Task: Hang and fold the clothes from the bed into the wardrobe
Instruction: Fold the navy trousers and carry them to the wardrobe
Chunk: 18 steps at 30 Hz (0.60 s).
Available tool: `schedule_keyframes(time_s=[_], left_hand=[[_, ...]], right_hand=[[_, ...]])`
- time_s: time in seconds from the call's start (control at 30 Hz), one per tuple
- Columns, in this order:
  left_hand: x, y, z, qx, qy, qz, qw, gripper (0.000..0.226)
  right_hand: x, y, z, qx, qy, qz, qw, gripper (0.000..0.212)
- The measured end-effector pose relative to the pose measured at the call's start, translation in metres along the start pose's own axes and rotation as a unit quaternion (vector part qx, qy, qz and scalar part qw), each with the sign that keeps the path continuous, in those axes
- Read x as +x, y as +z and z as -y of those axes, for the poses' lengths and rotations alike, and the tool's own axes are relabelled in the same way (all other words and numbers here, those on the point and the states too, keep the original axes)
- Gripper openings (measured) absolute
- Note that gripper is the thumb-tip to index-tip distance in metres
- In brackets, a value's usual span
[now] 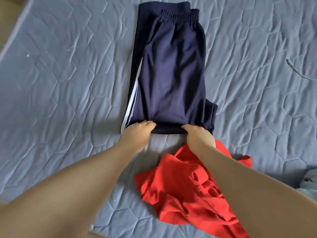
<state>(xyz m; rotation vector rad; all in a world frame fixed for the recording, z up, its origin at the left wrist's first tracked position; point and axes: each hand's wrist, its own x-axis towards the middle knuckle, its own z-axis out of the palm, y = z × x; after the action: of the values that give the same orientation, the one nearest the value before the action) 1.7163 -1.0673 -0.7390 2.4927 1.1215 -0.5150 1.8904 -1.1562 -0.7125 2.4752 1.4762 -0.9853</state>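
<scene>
Left hand (137,133) and right hand (199,137): each grips the near folded edge of the navy track pants (171,74), fingers curled onto the cloth. You hold them apart, one toward each corner, probably so the fold lifts evenly. The pants lie flat on the bed (60,74), running away from both hands. Elastic waistband at the far end, white stripes beyond your left hand. Red garment (180,186) crumpled under your right forearm.

Red garment (171,194) runs off the bottom edge.
</scene>
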Motion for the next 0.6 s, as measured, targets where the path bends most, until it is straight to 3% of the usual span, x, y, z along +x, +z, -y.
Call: schedule_keyframes(time_s=[0.17,0.33,0.6], left_hand=[[-0.024,-0.032,-0.009,0.006,-0.035,0.011,0.999,0.039],[-0.072,-0.059,-0.015,-0.019,-0.004,0.048,0.999,0.023],[-0.172,-0.082,-0.031,-0.080,0.010,0.254,0.964,0.018]], right_hand=[[-0.034,-0.026,0.004,-0.047,-0.020,-0.005,0.999,0.046],[-0.092,-0.039,0.014,-0.080,-0.044,0.018,0.996,0.034],[-0.209,-0.026,0.022,-0.065,-0.040,0.158,0.984,0.029]])
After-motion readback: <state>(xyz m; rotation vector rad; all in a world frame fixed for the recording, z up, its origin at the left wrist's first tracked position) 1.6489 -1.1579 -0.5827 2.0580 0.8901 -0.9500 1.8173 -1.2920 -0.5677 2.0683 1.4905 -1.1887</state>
